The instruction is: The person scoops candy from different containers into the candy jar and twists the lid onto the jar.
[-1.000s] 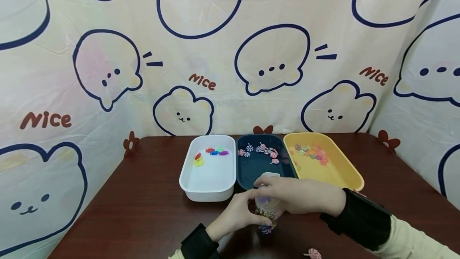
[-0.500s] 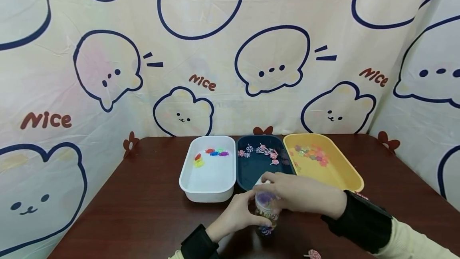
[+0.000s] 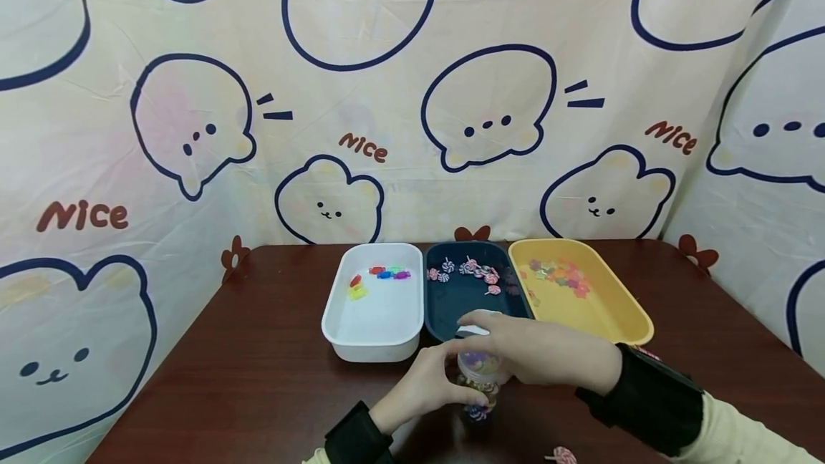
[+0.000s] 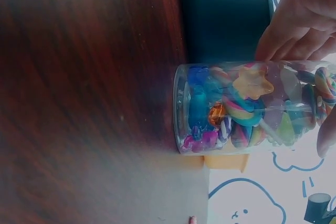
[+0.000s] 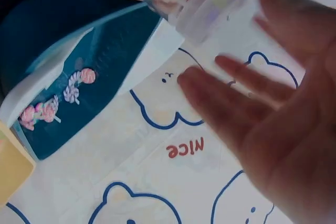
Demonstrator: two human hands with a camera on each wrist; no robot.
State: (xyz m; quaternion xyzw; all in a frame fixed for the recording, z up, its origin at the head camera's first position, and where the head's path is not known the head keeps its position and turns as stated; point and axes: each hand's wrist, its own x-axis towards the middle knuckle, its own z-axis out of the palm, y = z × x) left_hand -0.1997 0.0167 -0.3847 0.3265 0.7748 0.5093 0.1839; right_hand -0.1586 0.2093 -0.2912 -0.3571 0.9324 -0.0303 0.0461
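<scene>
My left hand (image 3: 422, 387) grips a clear plastic jar (image 3: 478, 385) round its side, with fingers and thumb on opposite sides. In the left wrist view the jar (image 4: 252, 111) is packed with swirl lollipops, wrapped candies and a star-shaped piece. It stands upright on the table. My right hand (image 3: 541, 349) is over the jar's top, where a white patch, perhaps a lid, shows under the fingers. The right wrist view shows this hand (image 5: 278, 114) blurred, its fingers spread and apart from the jar's translucent top (image 5: 205, 19). The palm side hides part of the top in the head view.
Behind the jar stand a white tray (image 3: 374, 321) with wrapped candies, a dark teal tray (image 3: 445, 313) with lollipops, and a yellow tray (image 3: 606, 313) with translucent pieces. One pink lollipop (image 3: 563, 455) lies at the table's (image 3: 258, 378) front edge.
My right hand shifts slightly at the jar's top, and the white patch beneath its fingers changes place and shape. The left hand and the jar stay nearly still.
</scene>
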